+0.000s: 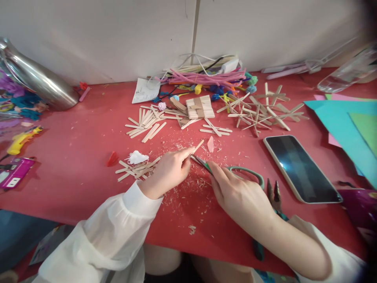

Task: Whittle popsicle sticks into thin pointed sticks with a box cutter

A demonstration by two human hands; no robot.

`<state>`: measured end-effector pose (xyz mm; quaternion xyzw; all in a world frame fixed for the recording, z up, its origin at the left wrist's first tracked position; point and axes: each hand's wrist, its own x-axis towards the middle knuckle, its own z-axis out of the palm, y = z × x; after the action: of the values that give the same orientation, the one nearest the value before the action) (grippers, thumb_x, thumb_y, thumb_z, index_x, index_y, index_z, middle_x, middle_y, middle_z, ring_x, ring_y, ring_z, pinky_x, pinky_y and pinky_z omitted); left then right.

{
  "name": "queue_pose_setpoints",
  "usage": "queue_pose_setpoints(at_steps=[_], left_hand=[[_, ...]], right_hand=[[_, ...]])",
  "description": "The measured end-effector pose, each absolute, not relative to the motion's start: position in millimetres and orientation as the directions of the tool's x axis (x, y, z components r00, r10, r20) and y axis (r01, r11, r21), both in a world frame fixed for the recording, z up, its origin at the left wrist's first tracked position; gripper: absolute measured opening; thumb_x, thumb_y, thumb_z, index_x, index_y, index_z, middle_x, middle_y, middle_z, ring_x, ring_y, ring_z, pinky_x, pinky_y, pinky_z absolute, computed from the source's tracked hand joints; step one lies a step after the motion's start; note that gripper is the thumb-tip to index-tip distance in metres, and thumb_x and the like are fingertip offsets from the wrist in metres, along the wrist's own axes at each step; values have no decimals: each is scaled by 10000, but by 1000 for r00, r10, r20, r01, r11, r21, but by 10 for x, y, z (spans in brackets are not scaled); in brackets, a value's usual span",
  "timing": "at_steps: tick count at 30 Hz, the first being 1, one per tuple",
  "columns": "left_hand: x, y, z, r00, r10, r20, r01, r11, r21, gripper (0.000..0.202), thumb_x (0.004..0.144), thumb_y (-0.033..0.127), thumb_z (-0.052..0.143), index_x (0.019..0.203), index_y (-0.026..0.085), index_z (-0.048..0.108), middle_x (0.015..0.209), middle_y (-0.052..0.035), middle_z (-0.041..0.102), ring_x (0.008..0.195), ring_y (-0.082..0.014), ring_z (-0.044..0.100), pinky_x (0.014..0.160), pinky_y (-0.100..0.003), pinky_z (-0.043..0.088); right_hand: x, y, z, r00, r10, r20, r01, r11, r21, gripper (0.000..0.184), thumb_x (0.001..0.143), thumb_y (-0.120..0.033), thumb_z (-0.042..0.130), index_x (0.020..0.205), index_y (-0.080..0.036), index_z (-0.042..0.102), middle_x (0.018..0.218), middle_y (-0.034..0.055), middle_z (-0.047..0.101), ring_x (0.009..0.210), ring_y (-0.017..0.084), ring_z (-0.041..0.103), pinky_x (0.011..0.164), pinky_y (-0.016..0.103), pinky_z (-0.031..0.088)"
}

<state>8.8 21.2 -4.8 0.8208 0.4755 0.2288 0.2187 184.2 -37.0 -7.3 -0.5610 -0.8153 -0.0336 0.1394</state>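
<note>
Over the middle of the red table, my left hand is closed on a wooden craft stick, whose tip points up and right past my fingers. My right hand grips green-handled scissors. Their blades reach left and touch, or nearly touch, the stick beside my left fingertips; my fingers hide the exact contact. Pale wood shavings lie scattered beneath both hands. Several craft sticks are heaped just left of my left hand, with a white crumpled scrap behind them.
Pliers lie partly under my right forearm, near a phone. Stick piles, a stick bundle and pink pipe cleaners line the back. A steel jug stands left; coloured paper and a clear bottle lie right.
</note>
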Motion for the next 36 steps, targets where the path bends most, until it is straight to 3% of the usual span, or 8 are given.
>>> queue_pose_setpoints(at_steps=[4,7,16,23,36], left_hand=[[96,211,-25,433,888,155,674,-433,599,390,828,108,420,1192,148,553,1015,-86,690,794,-158,649,706,-280,513],[98,209,-8,434,892,126,669,-413,618,369,825,100,411,1153,142,575,934,-76,700,664,-127,618,605,-245,483],[81,214,39,410,911,37,649,-320,690,347,822,146,415,1110,142,609,709,-34,647,539,-103,505,474,-202,376],[56,208,30,396,918,28,605,-284,744,354,837,173,414,1145,146,587,716,-21,636,542,-95,488,496,-203,375],[46,212,79,429,903,-30,567,-243,787,347,844,208,411,1133,161,596,682,8,593,539,-86,441,484,-195,353]], right_hand=[[1821,-424,25,-431,851,299,901,388,193,385,778,-59,424,1127,-97,584,744,55,682,438,123,560,350,259,232],[1809,-434,72,-454,841,294,885,388,257,407,760,-38,437,1127,-112,596,694,34,653,455,130,558,362,260,247],[1828,-423,67,-469,833,292,877,400,267,453,738,-42,507,1173,-138,593,714,19,641,521,150,581,384,250,308],[1852,-397,41,-474,826,307,877,409,252,449,763,-121,559,1203,-206,583,759,18,653,544,157,577,420,257,335],[1845,-428,104,-486,822,297,863,397,311,509,731,-17,480,1188,-205,604,713,23,635,543,167,554,416,269,320]])
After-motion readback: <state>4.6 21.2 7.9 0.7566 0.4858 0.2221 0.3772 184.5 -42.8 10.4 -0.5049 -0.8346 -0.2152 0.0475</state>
